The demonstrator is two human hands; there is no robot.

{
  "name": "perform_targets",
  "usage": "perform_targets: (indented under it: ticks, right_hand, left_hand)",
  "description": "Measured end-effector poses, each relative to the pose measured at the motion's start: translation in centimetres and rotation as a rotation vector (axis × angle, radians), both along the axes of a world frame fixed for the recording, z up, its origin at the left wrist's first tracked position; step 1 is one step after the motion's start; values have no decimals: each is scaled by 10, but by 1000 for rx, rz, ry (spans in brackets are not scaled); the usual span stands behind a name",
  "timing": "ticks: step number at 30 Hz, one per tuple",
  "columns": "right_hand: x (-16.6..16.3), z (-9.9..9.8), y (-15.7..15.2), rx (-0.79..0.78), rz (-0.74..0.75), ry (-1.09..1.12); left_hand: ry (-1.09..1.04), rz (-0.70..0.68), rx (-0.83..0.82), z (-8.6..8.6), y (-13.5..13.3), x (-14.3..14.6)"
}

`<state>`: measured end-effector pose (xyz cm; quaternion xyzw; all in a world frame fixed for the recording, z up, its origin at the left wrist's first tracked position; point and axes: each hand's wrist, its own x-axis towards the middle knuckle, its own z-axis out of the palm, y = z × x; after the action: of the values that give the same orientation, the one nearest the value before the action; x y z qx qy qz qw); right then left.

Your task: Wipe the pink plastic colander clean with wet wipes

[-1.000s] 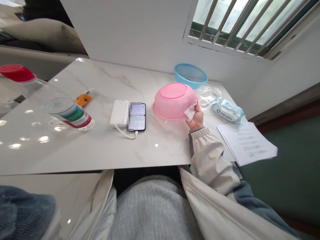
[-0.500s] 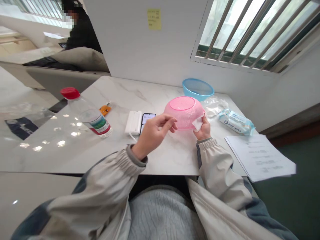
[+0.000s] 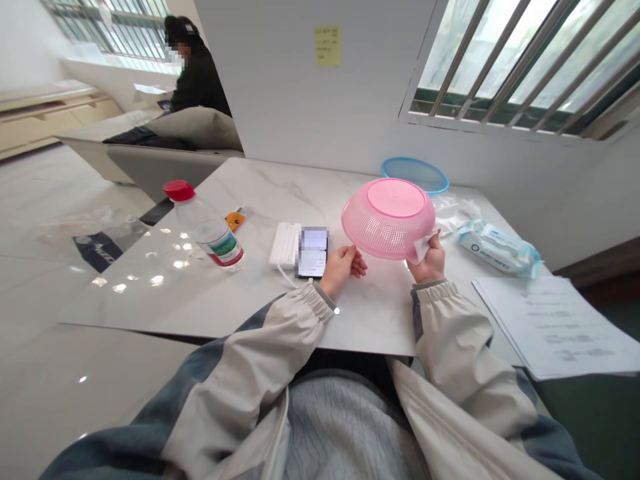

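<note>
A pink plastic strainer basket (image 3: 387,217) is tilted up off the marble table (image 3: 200,293), bottom side up and facing me. My left hand (image 3: 343,263) grips its near left rim with curled fingers. My right hand (image 3: 429,260) holds a white wipe (image 3: 421,247) pressed against the basket's near right rim. Behind it a blue strainer basket (image 3: 414,175) sits upright on the table.
A wet-wipes pack (image 3: 500,243) and crumpled clear wrap (image 3: 453,210) lie to the right, with paper sheets (image 3: 555,323) at the table's right edge. A phone (image 3: 313,252), white power bank (image 3: 285,245), water bottle (image 3: 207,227) and orange tag (image 3: 234,220) lie left. Another person (image 3: 195,73) sits behind.
My left hand came into view and took the pink basket's left rim. The basket, flat upside down on the table before, is now lifted and tilted toward me.
</note>
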<state>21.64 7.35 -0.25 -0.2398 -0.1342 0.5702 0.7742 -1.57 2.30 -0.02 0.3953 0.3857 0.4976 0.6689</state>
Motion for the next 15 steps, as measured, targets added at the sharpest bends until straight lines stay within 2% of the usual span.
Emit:
perform_targets:
  ticks: [6,10,15]
  right_hand:
    - [-4,10,-4,4,32,44]
    - [-3,13,-6,-2,15,5]
    - [8,12,-6,18,-43,-79]
  left_hand:
    - [-244,-5,36,5,1,-2]
    - [-279,-45,46,5,0,-2]
    - [-261,-181,77,0,-5,2]
